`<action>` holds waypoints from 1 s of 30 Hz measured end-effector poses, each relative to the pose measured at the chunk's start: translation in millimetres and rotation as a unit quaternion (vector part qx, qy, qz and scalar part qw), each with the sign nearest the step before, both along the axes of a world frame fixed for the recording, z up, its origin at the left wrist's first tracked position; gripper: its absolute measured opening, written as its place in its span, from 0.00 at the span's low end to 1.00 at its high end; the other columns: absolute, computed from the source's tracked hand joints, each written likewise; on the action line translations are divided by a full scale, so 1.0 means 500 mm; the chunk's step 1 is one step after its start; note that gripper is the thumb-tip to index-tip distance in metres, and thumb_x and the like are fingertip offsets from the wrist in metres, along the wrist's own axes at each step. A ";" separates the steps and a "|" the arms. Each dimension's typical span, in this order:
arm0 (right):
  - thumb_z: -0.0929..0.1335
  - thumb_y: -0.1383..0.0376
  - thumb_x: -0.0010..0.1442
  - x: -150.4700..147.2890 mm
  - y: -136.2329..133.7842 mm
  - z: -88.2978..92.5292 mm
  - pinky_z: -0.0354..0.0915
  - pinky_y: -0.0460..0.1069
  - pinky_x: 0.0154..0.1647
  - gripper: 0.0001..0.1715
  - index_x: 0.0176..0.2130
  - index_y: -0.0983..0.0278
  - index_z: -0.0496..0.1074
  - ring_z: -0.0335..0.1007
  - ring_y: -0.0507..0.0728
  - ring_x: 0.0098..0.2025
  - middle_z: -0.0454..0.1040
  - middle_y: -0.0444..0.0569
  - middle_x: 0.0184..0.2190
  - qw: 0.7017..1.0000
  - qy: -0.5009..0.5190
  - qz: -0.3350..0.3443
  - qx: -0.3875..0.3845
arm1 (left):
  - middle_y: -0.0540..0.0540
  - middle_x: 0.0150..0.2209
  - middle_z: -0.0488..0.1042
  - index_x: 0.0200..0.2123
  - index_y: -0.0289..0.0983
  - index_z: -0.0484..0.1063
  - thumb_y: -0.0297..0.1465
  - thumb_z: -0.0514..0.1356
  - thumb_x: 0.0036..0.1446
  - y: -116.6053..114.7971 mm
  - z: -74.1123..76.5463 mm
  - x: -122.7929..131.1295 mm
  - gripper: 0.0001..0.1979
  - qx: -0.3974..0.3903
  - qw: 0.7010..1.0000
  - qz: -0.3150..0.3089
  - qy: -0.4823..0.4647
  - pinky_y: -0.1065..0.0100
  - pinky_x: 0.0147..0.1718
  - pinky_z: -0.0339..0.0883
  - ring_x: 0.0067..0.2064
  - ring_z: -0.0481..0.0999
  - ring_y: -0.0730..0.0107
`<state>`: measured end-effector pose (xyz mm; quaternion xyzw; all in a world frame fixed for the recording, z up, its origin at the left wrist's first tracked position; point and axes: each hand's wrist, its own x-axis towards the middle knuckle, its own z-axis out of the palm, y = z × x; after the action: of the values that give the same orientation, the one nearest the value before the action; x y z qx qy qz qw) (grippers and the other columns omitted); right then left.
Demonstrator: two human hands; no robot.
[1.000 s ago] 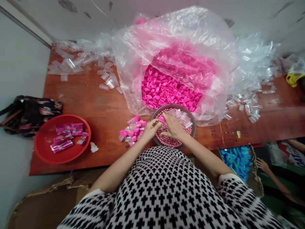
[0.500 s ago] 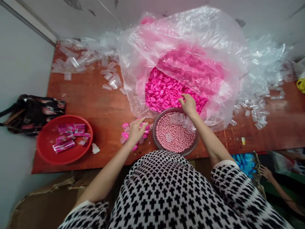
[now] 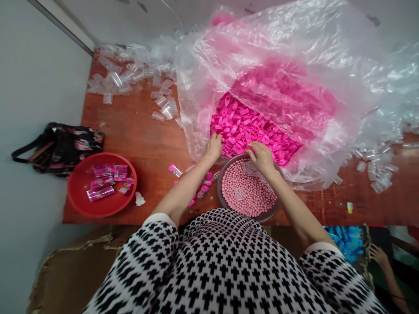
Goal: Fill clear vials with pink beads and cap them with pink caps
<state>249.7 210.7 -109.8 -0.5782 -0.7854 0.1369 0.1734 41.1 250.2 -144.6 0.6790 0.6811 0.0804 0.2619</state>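
My left hand (image 3: 213,149) is at the near left edge of a heap of pink plastic caps (image 3: 242,126), fingertips closed; whatever they pinch is hidden. Over the far rim of a grey bowl (image 3: 221,197), my right hand (image 3: 262,158) has its fingers curled together, with a bit of pink cap at the tips. The bowl holds pink beads (image 3: 245,192) and a few clear plastic containers (image 3: 239,194). Left of it, partly behind my left forearm, lie several bead-filled containers with pink caps (image 3: 203,191).
A large clear plastic bag (image 3: 196,87) surrounds the caps. Clear empty containers (image 3: 163,104) lie to both sides. At the left stand a red basin (image 3: 77,200) with pink packets (image 3: 101,182) and a black floral bag (image 3: 78,146). Another person's hand (image 3: 379,256) shows at lower right.
My left hand has moved from the capped containers up to the edge of the cap heap. My right hand has drawn back slightly from the caps, its fingers now curled. The view has shifted.
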 end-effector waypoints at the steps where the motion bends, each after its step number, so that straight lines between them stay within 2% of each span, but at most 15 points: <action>1: 0.63 0.62 0.62 0.002 -0.003 -0.001 0.64 0.55 0.49 0.15 0.43 0.66 0.74 0.69 0.61 0.47 0.75 0.56 0.44 1.000 0.004 0.008 0.007 | 0.39 0.52 0.66 0.50 0.37 0.66 0.25 0.49 0.60 0.001 -0.003 0.002 0.16 -0.011 1.000 -0.006 0.011 0.63 0.44 0.64 0.47 0.72 0.58; 8: 0.63 0.61 0.62 -0.008 -0.009 -0.013 0.64 0.57 0.48 0.14 0.43 0.63 0.73 0.70 0.61 0.47 0.75 0.55 0.43 0.997 0.031 0.048 0.044 | 0.39 0.49 0.67 0.47 0.37 0.68 0.36 0.47 0.64 -0.004 -0.010 -0.010 0.15 -0.040 0.995 -0.077 0.045 0.64 0.40 0.64 0.44 0.73 0.59; 12: 0.62 0.62 0.63 0.002 -0.024 -0.001 0.63 0.55 0.47 0.14 0.42 0.64 0.73 0.69 0.60 0.46 0.75 0.55 0.43 0.998 0.004 0.056 0.032 | 0.39 0.49 0.67 0.48 0.37 0.68 0.36 0.47 0.64 -0.009 -0.025 -0.022 0.15 -0.027 0.998 -0.060 0.023 0.64 0.43 0.63 0.46 0.72 0.59; 17: 0.59 0.64 0.65 0.015 -0.094 0.015 0.63 0.53 0.46 0.15 0.40 0.65 0.72 0.68 0.59 0.43 0.74 0.56 0.40 0.990 -0.098 0.089 -0.041 | 0.39 0.50 0.67 0.48 0.36 0.68 0.31 0.47 0.63 -0.011 -0.052 -0.024 0.15 -0.027 0.999 -0.041 0.010 0.64 0.46 0.62 0.49 0.70 0.58; 20: 0.61 0.64 0.63 -0.003 -0.132 0.001 0.64 0.54 0.44 0.15 0.45 0.68 0.70 0.66 0.62 0.45 0.72 0.60 0.44 0.977 -0.174 0.066 -0.106 | 0.39 0.49 0.68 0.48 0.36 0.69 0.26 0.47 0.61 -0.007 -0.056 -0.024 0.16 -0.019 0.999 -0.026 0.012 0.64 0.46 0.63 0.49 0.71 0.59; 23: 0.63 0.65 0.60 -0.022 -0.140 -0.024 0.64 0.57 0.42 0.19 0.51 0.70 0.66 0.64 0.66 0.48 0.67 0.65 0.49 0.968 -0.212 0.018 -0.134 | 0.38 0.51 0.67 0.53 0.34 0.66 0.24 0.50 0.59 -0.019 -0.040 -0.023 0.18 0.028 0.999 -0.015 -0.017 0.63 0.48 0.63 0.51 0.69 0.59; 25: 0.63 0.66 0.60 -0.025 -0.135 -0.038 0.64 0.58 0.42 0.17 0.48 0.70 0.68 0.63 0.67 0.48 0.66 0.66 0.50 0.967 -0.214 0.007 -0.140 | 0.38 0.52 0.66 0.55 0.34 0.63 0.25 0.52 0.59 -0.045 -0.018 -0.020 0.20 0.068 0.996 -0.022 -0.055 0.63 0.50 0.62 0.52 0.68 0.59; 28: 0.63 0.65 0.61 -0.010 -0.133 -0.047 0.61 0.60 0.47 0.13 0.43 0.68 0.70 0.63 0.66 0.50 0.68 0.63 0.50 0.975 -0.174 0.021 -0.135 | 0.39 0.49 0.69 0.53 0.34 0.65 0.29 0.52 0.60 -0.108 0.018 -0.006 0.17 0.101 0.985 -0.066 -0.124 0.63 0.51 0.63 0.50 0.69 0.63; 30: 0.64 0.64 0.60 0.004 -0.138 -0.044 0.60 0.59 0.49 0.13 0.44 0.68 0.70 0.64 0.65 0.50 0.70 0.61 0.49 0.981 -0.143 0.025 -0.131 | 0.41 0.45 0.71 0.49 0.34 0.68 0.30 0.51 0.62 -0.156 0.037 0.011 0.14 0.104 0.975 -0.107 -0.164 0.63 0.51 0.63 0.48 0.70 0.64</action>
<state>251.7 141.5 -131.8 -0.5898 -0.7915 0.1587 -0.0216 46.9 172.0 -126.2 0.7488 0.5404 0.2329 0.3050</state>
